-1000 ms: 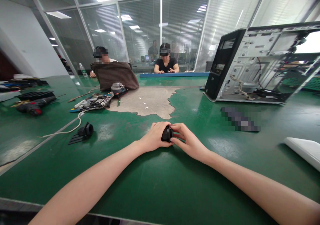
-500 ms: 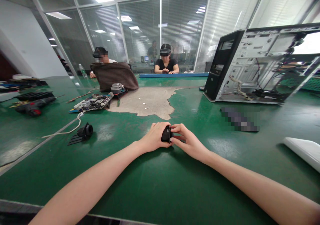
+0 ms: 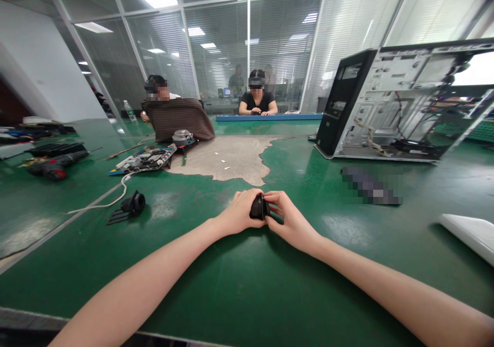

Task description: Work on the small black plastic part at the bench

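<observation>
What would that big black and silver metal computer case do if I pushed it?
The black and silver metal computer case would likely stay stiff, with its boxy frame. It stands upright, so a push near the top might tip it. The thin pale cables inside its open side would probably wobble.

On the surface (image 3: pixel 247 290), a small part (image 3: pixel 257 207) sits between the left hand (image 3: pixel 241 211) and the right hand (image 3: pixel 287 216), near the front middle. Left of them lies a loose part (image 3: pixel 132 204), with a cord (image 3: pixel 121 195) running behind it to a circuit board (image 3: pixel 148 160). A power drill (image 3: pixel 57 164) lies farther left. Behind the board stands a draped cover (image 3: pixel 177 115), and a bottle (image 3: pixel 129 111) is to its left. A long bar (image 3: pixel 270 117) spans the far edge, in front of a seated person (image 3: pixel 257 100). To the right, a computer case (image 3: pixel 386 110) stands behind a blurred object (image 3: pixel 370 186); a slab (image 3: pixel 471 234) lies nearer, at the right edge of the view.
</observation>
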The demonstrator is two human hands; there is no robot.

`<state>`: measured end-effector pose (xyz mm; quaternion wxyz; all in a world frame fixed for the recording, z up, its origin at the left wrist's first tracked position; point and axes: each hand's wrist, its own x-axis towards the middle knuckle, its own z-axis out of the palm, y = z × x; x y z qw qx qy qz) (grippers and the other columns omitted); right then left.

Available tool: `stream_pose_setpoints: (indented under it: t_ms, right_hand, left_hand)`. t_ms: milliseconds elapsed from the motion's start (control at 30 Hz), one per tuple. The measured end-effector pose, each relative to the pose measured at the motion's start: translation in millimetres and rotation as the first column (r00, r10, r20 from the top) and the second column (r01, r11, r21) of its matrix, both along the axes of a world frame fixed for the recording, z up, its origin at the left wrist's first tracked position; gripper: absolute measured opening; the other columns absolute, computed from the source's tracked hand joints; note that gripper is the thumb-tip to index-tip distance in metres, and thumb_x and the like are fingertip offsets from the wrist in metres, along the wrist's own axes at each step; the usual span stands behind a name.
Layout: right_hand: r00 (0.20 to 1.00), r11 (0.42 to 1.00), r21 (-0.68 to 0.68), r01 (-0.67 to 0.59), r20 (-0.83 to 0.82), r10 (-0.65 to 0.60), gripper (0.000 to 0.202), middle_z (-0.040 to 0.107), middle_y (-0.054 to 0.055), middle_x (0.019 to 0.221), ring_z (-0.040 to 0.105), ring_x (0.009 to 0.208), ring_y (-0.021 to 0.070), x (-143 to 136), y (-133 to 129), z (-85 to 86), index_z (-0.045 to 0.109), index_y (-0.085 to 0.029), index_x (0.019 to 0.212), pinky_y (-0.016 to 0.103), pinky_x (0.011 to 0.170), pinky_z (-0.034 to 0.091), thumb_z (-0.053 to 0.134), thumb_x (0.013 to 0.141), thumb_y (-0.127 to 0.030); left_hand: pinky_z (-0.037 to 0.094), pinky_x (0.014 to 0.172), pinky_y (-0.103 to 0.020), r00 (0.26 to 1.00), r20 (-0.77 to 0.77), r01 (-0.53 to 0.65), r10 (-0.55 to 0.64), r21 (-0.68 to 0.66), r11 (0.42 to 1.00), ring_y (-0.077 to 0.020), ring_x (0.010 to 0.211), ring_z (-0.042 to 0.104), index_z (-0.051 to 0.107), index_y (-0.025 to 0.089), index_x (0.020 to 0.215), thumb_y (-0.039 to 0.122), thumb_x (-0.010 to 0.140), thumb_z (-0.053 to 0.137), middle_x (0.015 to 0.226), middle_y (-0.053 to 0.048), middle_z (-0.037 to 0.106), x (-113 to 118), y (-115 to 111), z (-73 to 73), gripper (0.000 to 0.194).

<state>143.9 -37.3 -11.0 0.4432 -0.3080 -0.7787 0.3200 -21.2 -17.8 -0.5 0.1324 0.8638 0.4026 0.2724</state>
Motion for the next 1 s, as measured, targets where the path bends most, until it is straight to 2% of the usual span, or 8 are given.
stream_pose_setpoints:
  t_ms: [167,333,433,533,600,767,900,1000]
  right_hand:
    - [0.999,0.995,-0.097,0.012,-0.044,-0.017,0.03,0.048,0.004,0.104,0.053,0.098,0.0158,-1.6,6.9,-2.8,0.04,-0.021,0.098,0.038,0.09,0.045,0.05,0.072,-0.01]
    - [0.987,0.97,-0.185,0.157,0.075,-0.145,0.014,0.053,0.001,0.081,0.059,0.076,0.0156,5.1,14.9,-3.1,0.038,-0.021,0.086,0.033,0.067,0.051,0.043,0.075,-0.015]
    - [0.962,0.968,-0.058,0.246,0.14,-0.236,0.023,0.052,0.002,0.084,0.057,0.078,0.016,8.7,20.5,-8.7,0.038,-0.02,0.09,0.035,0.071,0.049,0.04,0.071,-0.008]
    - [0.936,0.951,0.106,0.291,0.172,-0.306,0.04,0.048,0.005,0.097,0.051,0.095,0.0188,10.2,22.6,-14.4,0.04,-0.021,0.099,0.039,0.084,0.044,0.039,0.063,-0.002]
    - [0.921,0.942,0.151,0.3,0.21,-0.327,0.047,0.046,0.007,0.104,0.046,0.103,0.0213,10.3,22.3,-15.9,0.04,-0.02,0.105,0.041,0.09,0.039,0.043,0.062,-0.004]
    - [0.872,0.929,0.194,0.314,0.327,-0.363,0.052,0.046,0.012,0.113,0.043,0.109,0.0263,9.2,24.9,-16.0,0.036,-0.017,0.114,0.045,0.094,0.034,0.056,0.066,-0.02]
    - [0.864,0.936,0.137,0.325,0.359,-0.352,0.041,0.054,0.011,0.106,0.051,0.101,0.0247,7.5,28.1,-13.0,0.04,-0.018,0.107,0.045,0.088,0.038,0.055,0.07,-0.02]
    - [0.894,0.963,0.106,0.249,0.358,-0.27,0.038,0.056,0.01,0.102,0.053,0.097,0.0233,-0.1,18.0,-0.2,0.04,-0.018,0.105,0.041,0.084,0.041,0.055,0.07,-0.017]
  left_hand:
    - [0.038,0.077,-0.035,0.998,0.029,-0.053,0.055,-0.051,0.997,-0.0234,0.092,0.046,0.041,0.022,0.105,0.026,0.056,0.066,0.099,-0.003,0.052,0.4,3.5,-1.2,0.055]
    - [0.04,0.075,-0.035,0.991,0.051,-0.117,0.123,-0.099,0.988,-0.0228,0.089,0.048,0.046,0.018,0.099,0.042,0.059,0.064,0.093,-0.005,0.053,-2.9,11.6,-5.8,0.05]
    - [0.041,0.072,-0.035,0.987,0.032,-0.151,0.155,-0.101,0.983,-0.0221,0.085,0.05,0.048,0.018,0.096,0.045,0.058,0.065,0.09,-0.005,0.053,-4.2,13.9,-6.2,0.049]
    - [0.042,0.07,-0.033,0.986,0.038,-0.155,0.16,-0.11,0.982,-0.021,0.081,0.051,0.048,0.019,0.096,0.044,0.059,0.065,0.088,-0.004,0.054,-4.5,13.2,-5.1,0.048]
    - [0.042,0.069,-0.033,0.987,0.044,-0.147,0.153,-0.115,0.982,-0.0205,0.08,0.052,0.048,0.019,0.096,0.044,0.06,0.064,0.087,-0.003,0.055,-4.6,12.0,-4.0,0.047]
    - [0.042,0.071,-0.033,0.989,0.05,-0.135,0.143,-0.135,0.982,-0.0212,0.083,0.052,0.047,0.02,0.098,0.046,0.059,0.064,0.087,-0.003,0.055,-4.5,10.4,-2.7,0.05]
    - [0.041,0.07,-0.032,0.989,0.042,-0.133,0.14,-0.138,0.981,-0.0212,0.082,0.051,0.046,0.019,0.099,0.047,0.057,0.065,0.088,-0.003,0.054,-3.3,8.5,-1.8,0.054]
    - [0.039,0.072,-0.032,0.99,-0.009,-0.142,0.142,-0.103,0.985,-0.02,0.08,0.05,0.045,0.02,0.098,0.039,0.061,0.064,0.089,-0.002,0.053,-11.3,-1.3,6.8,0.046]
